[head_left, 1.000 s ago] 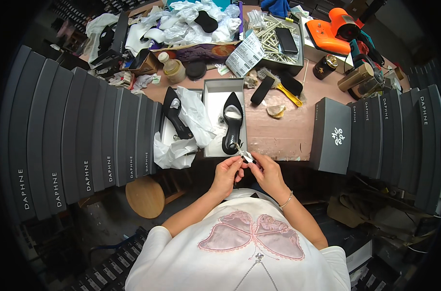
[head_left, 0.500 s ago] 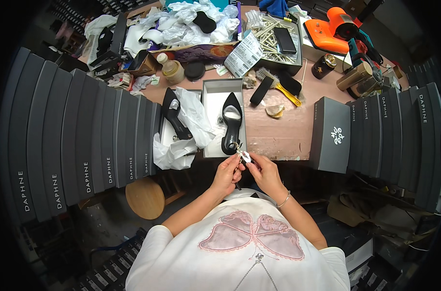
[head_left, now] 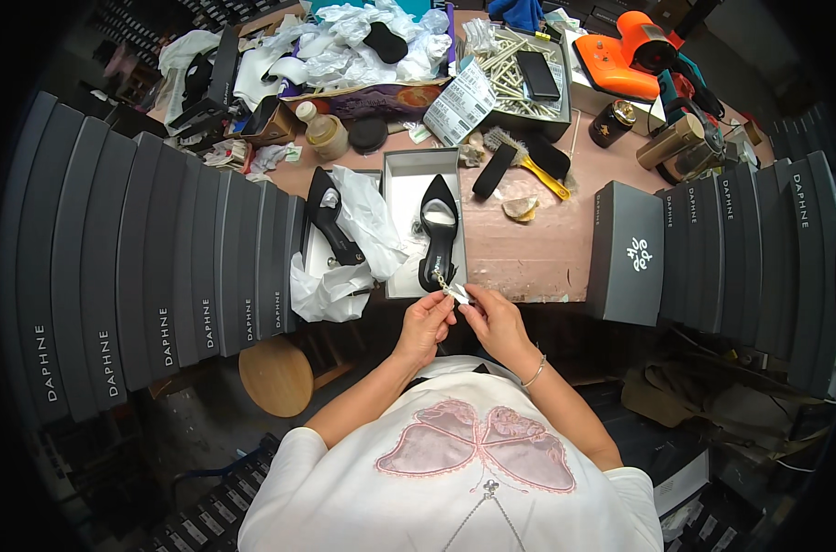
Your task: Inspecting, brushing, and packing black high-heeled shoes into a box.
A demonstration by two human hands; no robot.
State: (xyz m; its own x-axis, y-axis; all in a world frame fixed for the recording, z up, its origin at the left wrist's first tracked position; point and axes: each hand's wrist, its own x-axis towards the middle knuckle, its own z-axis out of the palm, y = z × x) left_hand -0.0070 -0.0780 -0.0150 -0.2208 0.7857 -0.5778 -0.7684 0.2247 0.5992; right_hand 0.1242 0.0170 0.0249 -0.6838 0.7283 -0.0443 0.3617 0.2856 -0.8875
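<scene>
Even, fairly bright overhead light on the pinkish-brown wooden tabletop [head_left: 547, 248]; shadows there short and soft. Below the tabletop's near edge the scene drops to dim, floor detail murky. Focus sharp at the tabletop, softening outward from it. Strong fisheye bending: rows of dark grey cardboard shoe boxes [head_left: 160, 267] left of it curve. Black vignette at corners.

shoe [head_left: 438, 230] in open box [head_left: 401, 175]; brush [head_left: 526, 164] right; lid [head_left: 627, 254] further right
</scene>
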